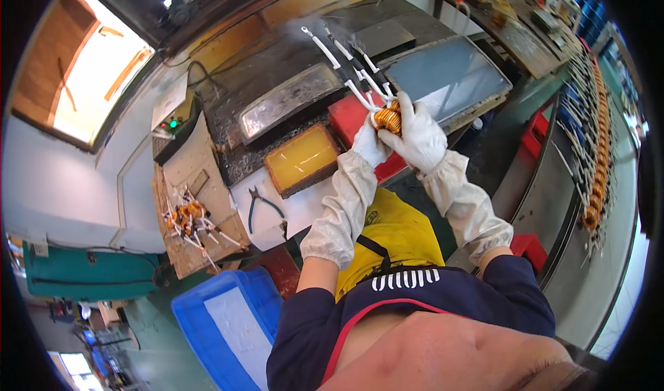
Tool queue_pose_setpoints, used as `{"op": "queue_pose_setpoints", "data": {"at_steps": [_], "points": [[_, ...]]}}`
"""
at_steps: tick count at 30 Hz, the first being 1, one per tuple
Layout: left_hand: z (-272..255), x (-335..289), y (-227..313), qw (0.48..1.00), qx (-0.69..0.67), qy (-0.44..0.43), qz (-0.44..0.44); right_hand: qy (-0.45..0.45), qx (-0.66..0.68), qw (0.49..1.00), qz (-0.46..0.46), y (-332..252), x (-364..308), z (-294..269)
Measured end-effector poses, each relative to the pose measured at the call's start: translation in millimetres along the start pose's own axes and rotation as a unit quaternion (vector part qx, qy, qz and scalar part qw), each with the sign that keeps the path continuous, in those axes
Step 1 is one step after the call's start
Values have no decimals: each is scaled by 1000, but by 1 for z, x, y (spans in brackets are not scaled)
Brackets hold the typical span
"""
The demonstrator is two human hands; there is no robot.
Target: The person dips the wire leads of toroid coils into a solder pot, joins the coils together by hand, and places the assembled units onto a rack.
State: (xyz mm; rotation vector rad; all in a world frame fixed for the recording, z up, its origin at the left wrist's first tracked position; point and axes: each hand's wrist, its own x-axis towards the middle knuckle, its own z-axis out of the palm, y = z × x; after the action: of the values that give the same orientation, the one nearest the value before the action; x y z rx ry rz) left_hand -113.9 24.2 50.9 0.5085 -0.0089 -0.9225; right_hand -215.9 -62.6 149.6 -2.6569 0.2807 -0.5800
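Observation:
In both white-gloved hands I hold a copper-wound ring coil (389, 118) above the bench front. My left hand (370, 145) is closed at its near left side; my right hand (420, 140) wraps its right side, fingers over the top. Several leads (360, 97) in white and black sleeving run from the coil up and away, their bare tips over the far bench, where thin haze hangs. Under the leads sits a red box (348, 120). Left of it are a tray with a yellow block (301, 157) and a rectangular pan of silvery metal (294, 100).
Cutting pliers (259, 207) lie on white paper left of my arms. Several coils (190, 218) sit on cardboard by a control box (173, 124) with a green light. A grey-blue panel (449, 73) lies right. A blue bin (190, 322) stands below; a coil row (598, 156) lines the right.

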Motion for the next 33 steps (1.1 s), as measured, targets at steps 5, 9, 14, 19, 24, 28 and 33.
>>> {"op": "queue_pose_setpoints", "data": {"at_steps": [5, 9, 14, 19, 24, 28, 33], "points": [[7, 0, -3, 999, 24, -31, -8, 91, 63, 993, 32, 15, -24, 26], [15, -6, -2, 998, 58, -40, -4, 135, 131, 981, 49, 17, -31, 38], [16, -8, -6, 994, 102, -41, 12, 191, 137, 971, 29, 28, -40, 52], [10, -4, -11, 996, 80, -42, 8, 165, 160, 973, 24, 33, -43, 48], [-10, 6, -8, 997, 69, -33, 2, 82, 284, 949, 110, 50, -34, 53], [-10, 6, -4, 997, 65, -22, -19, 128, 376, 915, 73, 72, -24, 66], [-15, 7, -3, 996, 44, -58, -51, 97, 545, 813, 181, 87, -19, 58]]}}
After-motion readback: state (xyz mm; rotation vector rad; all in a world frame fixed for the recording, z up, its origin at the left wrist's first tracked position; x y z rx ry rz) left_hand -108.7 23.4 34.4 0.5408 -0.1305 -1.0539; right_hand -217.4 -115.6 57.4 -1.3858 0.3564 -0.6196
